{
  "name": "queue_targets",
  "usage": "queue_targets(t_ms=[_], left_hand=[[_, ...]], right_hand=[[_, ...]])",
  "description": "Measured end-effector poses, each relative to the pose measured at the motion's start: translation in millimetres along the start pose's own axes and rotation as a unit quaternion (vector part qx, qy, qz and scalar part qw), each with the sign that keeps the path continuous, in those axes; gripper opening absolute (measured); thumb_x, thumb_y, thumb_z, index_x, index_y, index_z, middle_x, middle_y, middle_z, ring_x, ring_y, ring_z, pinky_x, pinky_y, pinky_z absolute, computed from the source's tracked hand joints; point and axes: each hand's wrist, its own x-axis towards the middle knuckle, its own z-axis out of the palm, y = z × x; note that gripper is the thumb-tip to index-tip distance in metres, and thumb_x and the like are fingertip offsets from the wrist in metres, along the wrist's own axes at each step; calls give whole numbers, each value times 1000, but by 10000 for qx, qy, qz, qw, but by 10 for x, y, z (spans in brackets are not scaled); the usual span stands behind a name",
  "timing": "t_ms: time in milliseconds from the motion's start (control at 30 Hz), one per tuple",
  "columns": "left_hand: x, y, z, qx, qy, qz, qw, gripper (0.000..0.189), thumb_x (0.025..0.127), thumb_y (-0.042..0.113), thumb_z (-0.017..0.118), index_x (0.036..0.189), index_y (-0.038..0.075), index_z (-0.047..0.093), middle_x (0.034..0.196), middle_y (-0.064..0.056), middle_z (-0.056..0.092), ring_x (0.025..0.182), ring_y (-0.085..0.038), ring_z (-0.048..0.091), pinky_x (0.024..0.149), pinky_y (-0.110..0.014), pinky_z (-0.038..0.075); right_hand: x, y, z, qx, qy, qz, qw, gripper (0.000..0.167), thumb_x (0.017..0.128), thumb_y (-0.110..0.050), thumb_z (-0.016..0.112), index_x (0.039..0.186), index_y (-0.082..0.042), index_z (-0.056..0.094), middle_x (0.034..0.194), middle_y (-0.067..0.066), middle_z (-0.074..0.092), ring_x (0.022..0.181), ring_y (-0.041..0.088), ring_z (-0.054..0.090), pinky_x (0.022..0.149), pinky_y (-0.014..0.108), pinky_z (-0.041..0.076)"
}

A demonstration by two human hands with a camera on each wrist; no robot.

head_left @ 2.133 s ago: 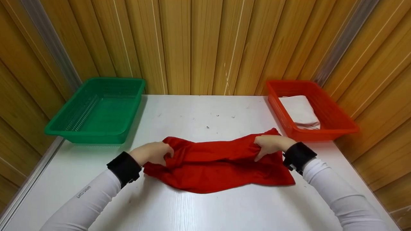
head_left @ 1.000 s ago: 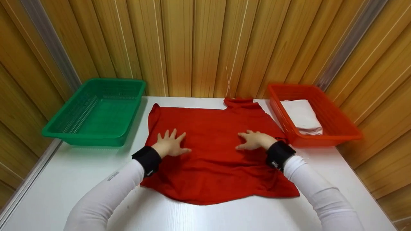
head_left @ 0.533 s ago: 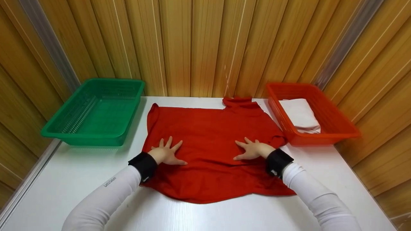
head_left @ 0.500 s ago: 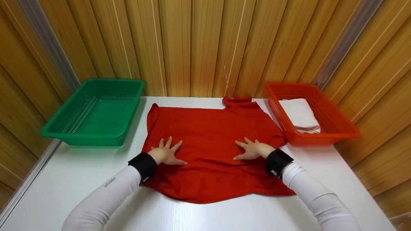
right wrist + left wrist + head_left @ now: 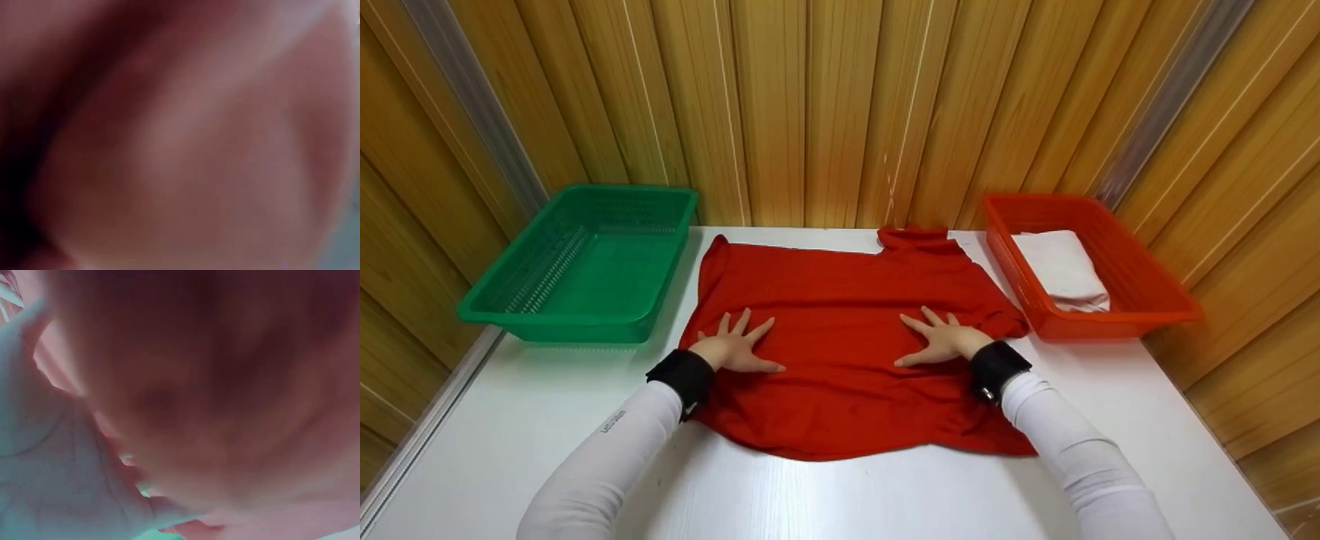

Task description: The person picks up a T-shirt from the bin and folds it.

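Pressing red cloth (image 5: 832, 341) at center frame with left hand (image 5: 735, 349) and right hand (image 5: 945, 342) splay-fingered, released. Stretched longest left to right, with flap (image 5: 913, 238) toward top. Plain, creased.

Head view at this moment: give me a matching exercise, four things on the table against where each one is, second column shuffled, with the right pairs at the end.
Things
1. green basket
2. white cloth
3. red garment
4. orange basket

Places
A. spread out beneath the left hand and right hand
B. at the right rear of the table
C. at the left rear of the table
D. lying inside a basket

Pairs: 1-C, 2-D, 3-A, 4-B
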Motion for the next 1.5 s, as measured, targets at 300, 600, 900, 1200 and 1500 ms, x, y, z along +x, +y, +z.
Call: queue_targets(t_ms=[300,600,900,1200,1500], left_hand=[[237,-45,-93,-19,165,-32,9999,98,92,71,52,166,26,7,174,-19,-7,158,-54,-10,116,-84,-1],[387,5,-149,239,528,64,9983,93,94,71,46,166,26,8,174,-18,-4,159,-51,-7,118,-83,1],[342,59,9,327,741,-164,9966,84,102,62,41,166,18,10,174,-21,-4,159,-53,0,123,-76,5],[-233,320,247,581,618,80,9964,83,102,58,46,164,11,20,172,-22,15,157,-53,15,124,-73,16],[-348,303,331,436,383,27,9983,88,100,62,48,166,18,11,174,-17,4,160,-49,2,118,-83,10]], right_hand=[[306,164,-103,-36,302,-181,9994,100,88,-76,57,166,-34,11,175,11,-6,157,57,-7,116,84,-2],[406,250,-148,71,576,-61,9983,99,88,-77,54,166,-33,10,175,12,-4,156,57,-8,116,83,-4],[325,77,-40,-436,1183,-25,9920,86,99,-67,47,165,-18,23,172,22,16,156,55,14,124,74,12],[-352,-248,242,-685,967,-93,9929,79,100,-58,52,162,-13,31,168,27,24,150,61,23,117,79,22],[-501,-39,400,-335,596,-54,9976,96,90,-75,54,165,-24,21,173,22,10,153,64,5,108,90,15]])
